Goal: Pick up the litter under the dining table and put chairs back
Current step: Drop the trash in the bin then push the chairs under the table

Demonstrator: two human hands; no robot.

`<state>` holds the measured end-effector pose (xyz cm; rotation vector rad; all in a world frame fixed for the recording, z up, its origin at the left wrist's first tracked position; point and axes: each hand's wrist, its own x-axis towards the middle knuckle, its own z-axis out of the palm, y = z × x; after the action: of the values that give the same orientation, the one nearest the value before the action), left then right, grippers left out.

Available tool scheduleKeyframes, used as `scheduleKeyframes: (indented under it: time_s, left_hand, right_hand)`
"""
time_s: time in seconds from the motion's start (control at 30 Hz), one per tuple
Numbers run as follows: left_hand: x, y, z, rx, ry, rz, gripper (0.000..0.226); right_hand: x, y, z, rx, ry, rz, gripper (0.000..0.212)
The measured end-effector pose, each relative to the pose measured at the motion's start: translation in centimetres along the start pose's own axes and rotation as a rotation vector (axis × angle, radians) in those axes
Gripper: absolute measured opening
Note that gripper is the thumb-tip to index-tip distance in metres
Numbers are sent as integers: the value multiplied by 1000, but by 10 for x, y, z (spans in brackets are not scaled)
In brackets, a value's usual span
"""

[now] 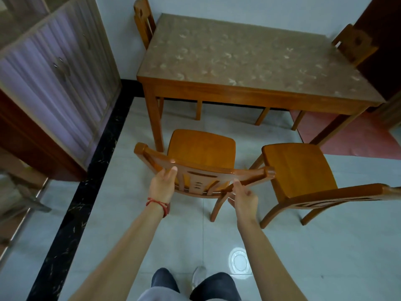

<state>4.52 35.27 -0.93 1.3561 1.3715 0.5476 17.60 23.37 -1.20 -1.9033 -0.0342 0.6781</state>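
A wooden chair (200,148) stands on the tiled floor in front of the dining table (249,61), its seat facing the table's left front leg. My left hand (163,184) grips the top rail of its backrest near the left side. My right hand (244,197) holds the lower edge of the backrest on the right, fingers curled around it. A second wooden chair (299,168) stands just to the right, pulled out from the table. No litter shows on the floor under the table.
Two more chairs are tucked at the table's far left (143,20) and far right (355,44). A wooden cabinet with purple curtained doors (54,68) stands at left. A red mat (358,135) lies under the table's right side.
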Motion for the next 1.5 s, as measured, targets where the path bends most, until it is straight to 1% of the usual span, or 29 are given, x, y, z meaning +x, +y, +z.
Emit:
scheduleKeyframes:
  time_s: [0.07, 0.13, 0.2, 0.33, 0.43, 0.53, 0.63, 0.77, 0.93, 1.07, 1.27, 1.37, 1.5]
  left_hand:
    - [11, 4, 5, -77, 30, -66, 45]
    - [21, 6, 11, -111, 68, -113, 42]
    - [28, 8, 15, -110, 90, -115, 39]
    - [40, 9, 20, -86, 117, -117, 43]
    - [44, 8, 23, -55, 127, -104, 33]
    - [45, 5, 24, -98, 146, -74, 24]
    - [46, 3, 30, -130, 156, -60, 20]
    - [51, 8, 44, -159, 178, -56, 20]
    - [59, 15, 64, -198, 186, -73, 25]
    - [67, 23, 76, -214, 201, -51, 26]
    - [83, 42, 92, -214, 245, -17, 22]
    - [95, 48, 97, -246, 246, -44, 23]
    - [111, 51, 99, -317, 225, -85, 18]
  right_hand:
    - [10, -6, 2, 36, 19, 6, 19]
    - [17, -11, 5, 52, 12, -3, 25]
    - [23, -14, 10, 59, 3, -18, 28]
    - [29, -17, 18, 29, 5, -43, 38]
    - [34, -15, 21, -22, 29, -73, 36]
    - [40, -14, 21, -35, 49, -70, 32]
    - [47, -16, 19, -32, 58, -71, 29]
    - [61, -23, 12, -26, 51, -73, 26]
    - [84, -33, 5, -5, 37, -74, 28]
    - [100, -45, 2, -13, 24, -90, 31]
    - [130, -64, 1, -19, 24, -141, 22]
    - [142, -70, 6, -44, 11, -135, 24]
    - [154, -71, 14, -72, -16, -150, 23]
